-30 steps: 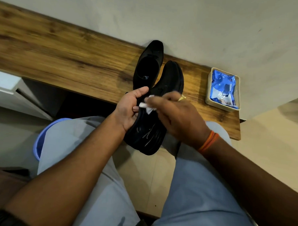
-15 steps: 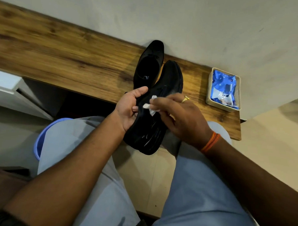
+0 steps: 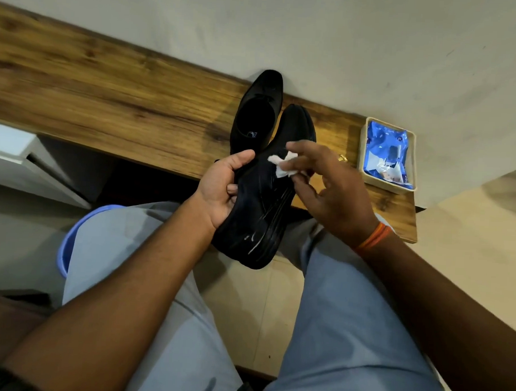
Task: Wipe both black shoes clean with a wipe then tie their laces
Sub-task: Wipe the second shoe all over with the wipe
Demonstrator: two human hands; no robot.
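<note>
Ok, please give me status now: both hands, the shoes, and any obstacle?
Left hand grips held shoe, sole up. Right hand pinches wipe on sole. Second shoe waits on shelf. No obstacle.

Glossy wet-streaked shoe [image 3: 258, 219]; wood-grain shelf [image 3: 122, 100]; crinkly plastic packet [image 3: 385, 153]

Black shoes [image 3: 259, 207]; white wipe [image 3: 283, 166]; blue packet [image 3: 384, 147]; orange wristband [image 3: 374, 239].

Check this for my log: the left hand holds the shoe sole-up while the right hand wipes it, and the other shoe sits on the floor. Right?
Not quite. The head view shows the other shoe on the wooden shelf, not the floor. The left hand holds the shoe sole-up; the right hand wipes with the wipe.
</note>
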